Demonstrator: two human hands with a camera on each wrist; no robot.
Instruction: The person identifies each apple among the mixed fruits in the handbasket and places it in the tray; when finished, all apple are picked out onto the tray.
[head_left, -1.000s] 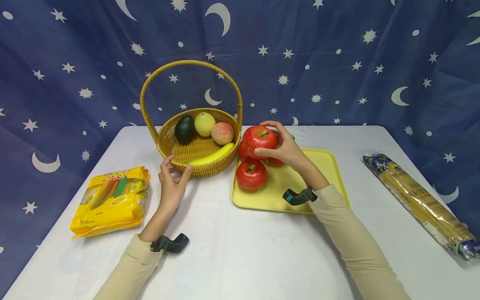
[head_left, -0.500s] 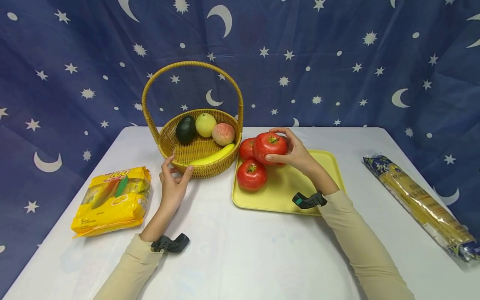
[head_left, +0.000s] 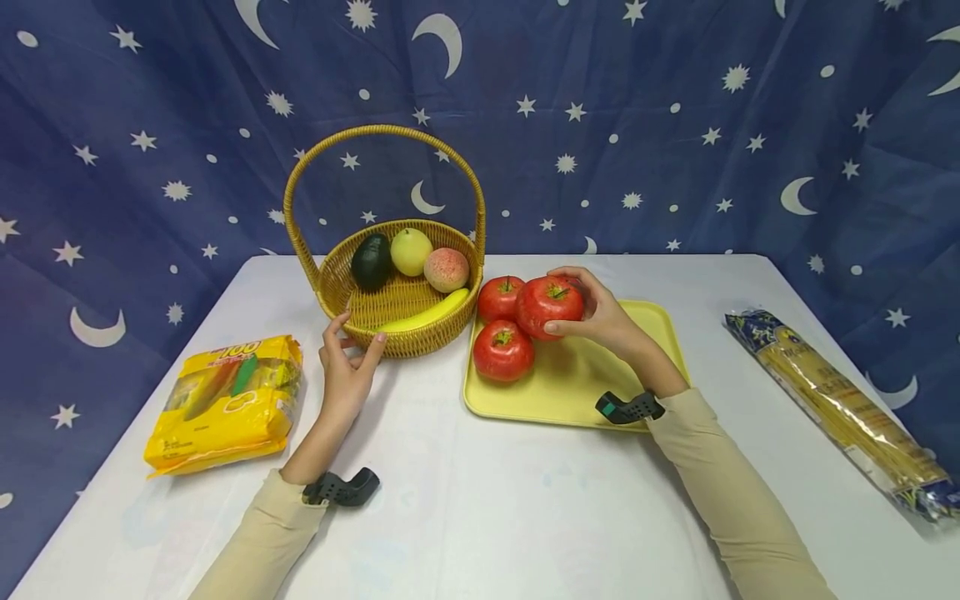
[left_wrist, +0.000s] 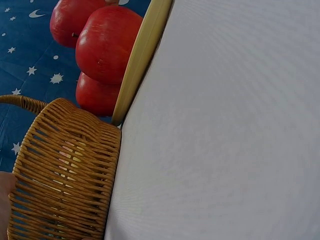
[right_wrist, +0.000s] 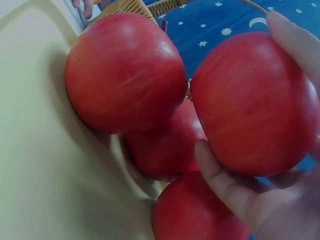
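Observation:
My right hand [head_left: 607,323] holds a large red apple [head_left: 550,307] between thumb and fingers, over the yellow tray [head_left: 562,400]. Two more apples show beside it in the head view: a front apple [head_left: 503,351] and a back apple [head_left: 498,297]. The right wrist view shows a further lower apple [right_wrist: 195,212], mostly hidden from the head by the hand. Whether the held apple touches the tray cannot be told. My left hand [head_left: 347,375] grips the front left rim of the wicker basket [head_left: 420,340]. Inside lie an avocado [head_left: 371,262], a yellow-green round fruit [head_left: 410,252], a peach [head_left: 447,269] and a banana [head_left: 423,315].
A yellow packet [head_left: 225,404] lies left of my left forearm. At the far right is a long bag of spaghetti [head_left: 836,408]. The basket's tall handle [head_left: 386,129] arches up before a blue starry curtain [head_left: 637,125]. A white cloth [head_left: 465,500] covers the table.
My right hand has moved right and slightly toward me with the apple, lower over the tray, uncovering the back apple. The left hand and basket stay in place.

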